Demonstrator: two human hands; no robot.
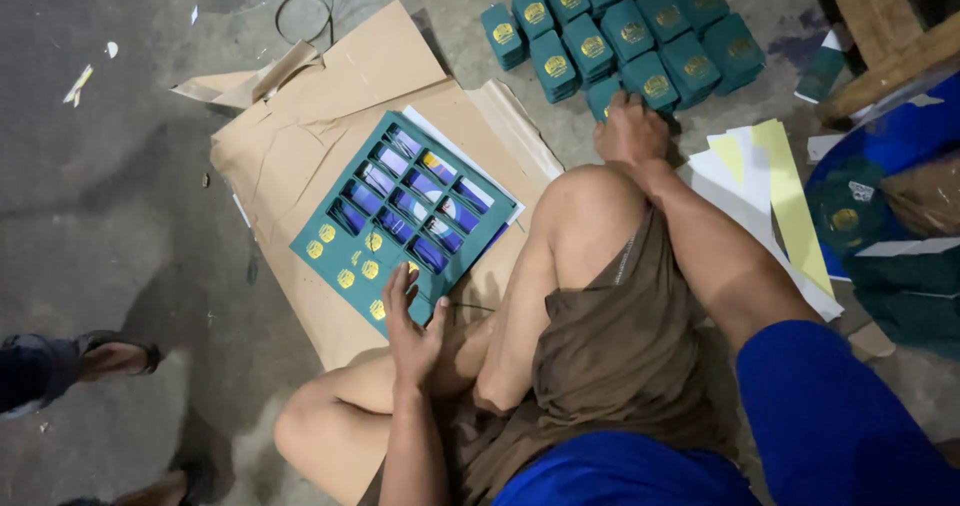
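A teal die-cut card sheet [350, 228] with gold round emblems and several rectangular cut-out windows lies on flattened brown cardboard [310, 126]. My left hand [410, 321] rests flat on the sheet's near corner, fingers spread. My right hand [630, 131] reaches over my raised knee and closes on a small teal stack [603, 96] at the near edge of a group of bundled teal cards with gold emblems [625, 31].
I sit on a grey concrete floor. Yellow and white paper sheets [775, 181] lie to the right, beside blue and teal material [880, 206]. Wooden beams [880, 36] stand at the top right. Another person's sandalled foot [95, 356] is at the left edge.
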